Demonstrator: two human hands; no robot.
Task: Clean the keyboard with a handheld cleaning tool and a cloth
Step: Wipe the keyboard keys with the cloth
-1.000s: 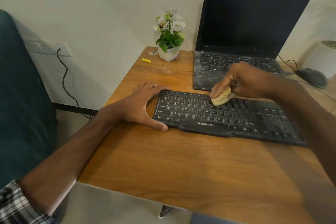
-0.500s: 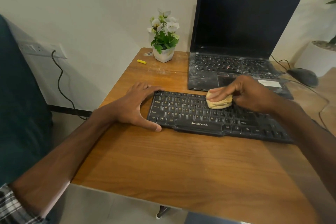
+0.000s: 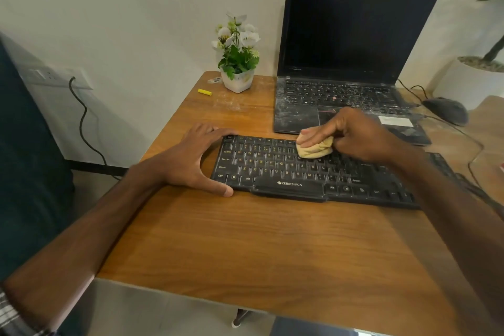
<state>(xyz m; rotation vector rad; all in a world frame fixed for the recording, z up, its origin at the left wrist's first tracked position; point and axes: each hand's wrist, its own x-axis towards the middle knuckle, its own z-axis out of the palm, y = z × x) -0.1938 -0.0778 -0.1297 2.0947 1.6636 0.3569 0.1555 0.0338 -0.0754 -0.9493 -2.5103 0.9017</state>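
A black keyboard [image 3: 275, 169] with yellow lettering lies across the middle of the wooden table [image 3: 245, 248]. My right hand [image 3: 354, 136] holds a bunched beige cloth [image 3: 313, 148] and presses it on the upper key rows near the keyboard's middle. My left hand [image 3: 193, 158] braces the keyboard's left end, fingers along the back edge and thumb against the front edge. No other cleaning tool shows in the view.
A dusty open laptop [image 3: 341, 76] stands right behind the keyboard. A small potted flower [image 3: 238, 63] and a yellow stick-like object [image 3: 205, 92] sit at the back left. A mouse [image 3: 447, 110] and its cable lie at the right. A wall socket [image 3: 54, 76] is left.
My right hand drew the cloth from the keyboard's back edge onto the upper key rows and slightly leftward. My left hand stayed at the left end. The camera shifted.
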